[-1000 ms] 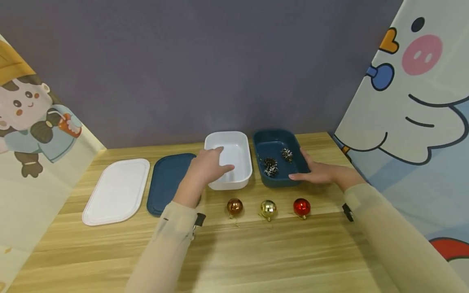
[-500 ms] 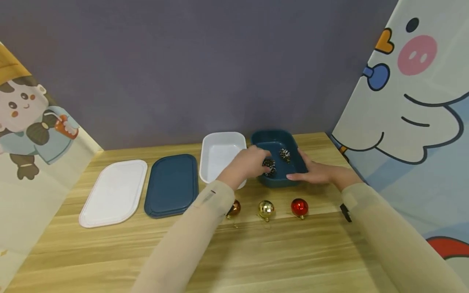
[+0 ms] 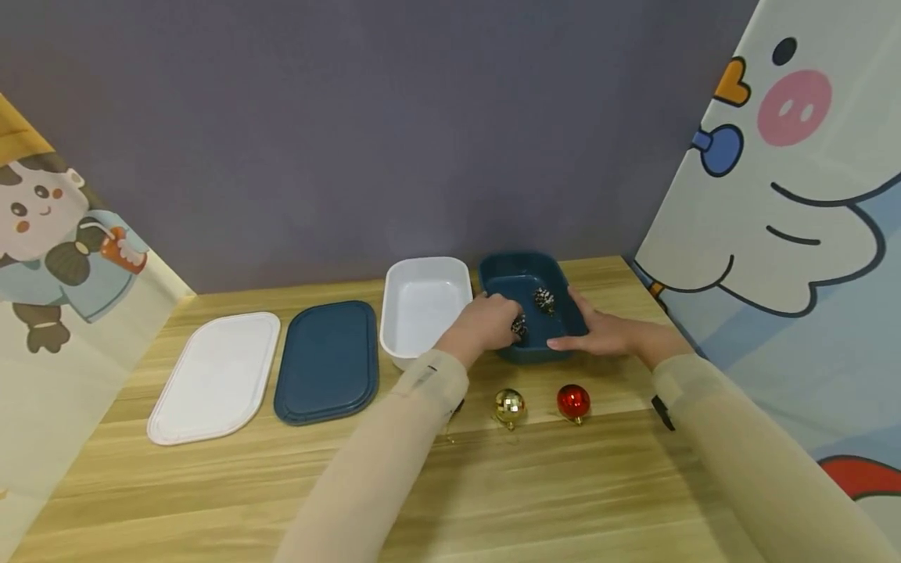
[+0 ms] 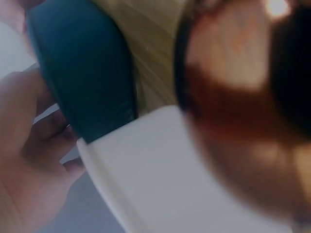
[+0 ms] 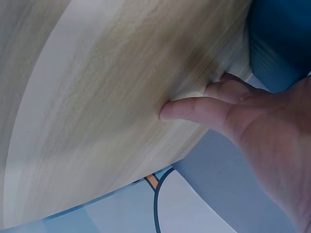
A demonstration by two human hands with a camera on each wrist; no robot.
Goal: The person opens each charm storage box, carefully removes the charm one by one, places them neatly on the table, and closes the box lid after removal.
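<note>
My left hand (image 3: pixel 496 320) reaches down inside the dark blue container (image 3: pixel 524 356). Its fingers curl at a dark pine cone with white tips (image 3: pixel 518 326); a second cone beside it is hidden by the hand. Farther back in the same container lies another pine cone (image 3: pixel 544 300). Along the container's right front corner rests my right hand (image 3: pixel 601 332), thumb at the front rim and straight fingers outside the side wall. In the right wrist view those fingers (image 5: pixel 194 109) touch the wooden tabletop. A shiny brown bauble (image 4: pixel 233 111) looms close in the left wrist view.
Left of the blue container stands a white container (image 3: pixel 425 293). A blue lid (image 3: pixel 327 363) and a white lid (image 3: pixel 214 379) lie farther left. A gold bauble (image 3: pixel 510 407) and a red bauble (image 3: pixel 573 402) sit in front. A grey wall (image 3: pixel 394 141) rises behind.
My left hand has moved right from above the white container into the blue one, down onto the pine cones. Its forearm now covers the brown bauble. The right hand stays at the blue container.
</note>
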